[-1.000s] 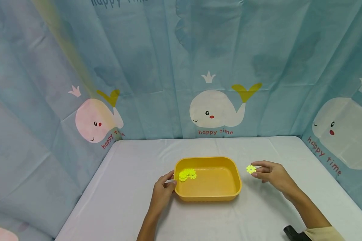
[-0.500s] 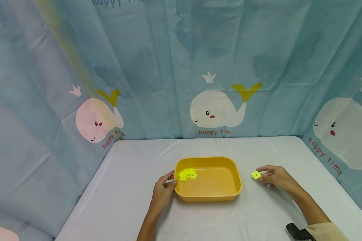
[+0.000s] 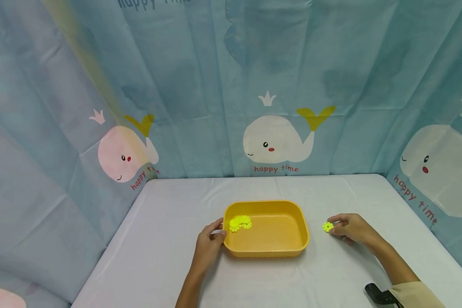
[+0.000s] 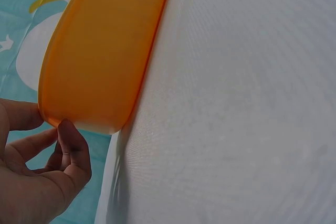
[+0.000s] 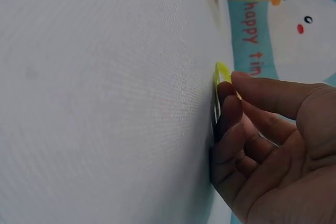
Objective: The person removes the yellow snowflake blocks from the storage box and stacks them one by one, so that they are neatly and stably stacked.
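A shallow yellow plastic tray point(image 3: 269, 239) stands on the white table. At its left end my left hand point(image 3: 208, 246) pinches the rim between thumb and fingers; the left wrist view shows the thumb point(image 4: 73, 145) against the tray's end wall point(image 4: 94, 77). Several neon-yellow flower-shaped discs point(image 3: 240, 222) lie together inside the tray, toward its left. To the right of the tray my right hand point(image 3: 354, 227) pinches one notched yellow flower-shaped disc point(image 3: 327, 227) low at the tabletop. In the right wrist view the fingers partly hide that disc point(image 5: 222, 71).
A white cloth covers the table point(image 3: 169, 239). Blue curtains point(image 3: 200, 85) printed with whales rise behind and at both sides. Near the right sleeve point(image 3: 416, 295) a black object point(image 3: 379, 295) sits by the wrist.
My right hand has moved slightly right and down to the table with the flower-shaped disc in its fingers. The left hand and the tray have stayed in place.
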`<state>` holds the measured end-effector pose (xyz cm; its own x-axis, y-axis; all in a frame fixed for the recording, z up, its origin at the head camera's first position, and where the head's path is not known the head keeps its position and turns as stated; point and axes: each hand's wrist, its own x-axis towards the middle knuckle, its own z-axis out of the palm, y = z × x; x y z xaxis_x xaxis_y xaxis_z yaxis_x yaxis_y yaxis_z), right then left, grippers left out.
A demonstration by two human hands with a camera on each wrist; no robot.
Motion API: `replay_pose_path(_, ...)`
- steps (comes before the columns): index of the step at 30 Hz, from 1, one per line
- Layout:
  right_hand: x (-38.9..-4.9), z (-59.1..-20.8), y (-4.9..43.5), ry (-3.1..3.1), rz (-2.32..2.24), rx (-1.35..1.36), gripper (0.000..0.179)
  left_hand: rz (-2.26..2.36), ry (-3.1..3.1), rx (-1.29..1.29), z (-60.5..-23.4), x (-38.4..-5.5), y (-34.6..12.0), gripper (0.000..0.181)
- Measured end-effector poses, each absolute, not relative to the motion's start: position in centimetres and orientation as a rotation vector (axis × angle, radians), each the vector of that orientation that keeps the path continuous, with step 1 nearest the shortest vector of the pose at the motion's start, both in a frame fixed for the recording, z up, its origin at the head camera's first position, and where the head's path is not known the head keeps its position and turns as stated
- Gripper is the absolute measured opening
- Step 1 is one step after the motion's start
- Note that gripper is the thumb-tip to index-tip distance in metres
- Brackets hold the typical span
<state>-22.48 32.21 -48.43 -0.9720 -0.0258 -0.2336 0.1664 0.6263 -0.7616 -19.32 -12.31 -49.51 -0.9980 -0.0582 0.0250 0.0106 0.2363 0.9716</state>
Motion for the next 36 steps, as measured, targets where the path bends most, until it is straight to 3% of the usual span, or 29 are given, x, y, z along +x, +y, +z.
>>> replay_pose_path(36, -22.35, -48.18, 32.19, 2.791, -1.177, 0.060, 0.049, -1.906, -2.429, 0.049, -49.41, -19.30, -12.23, 0.045)
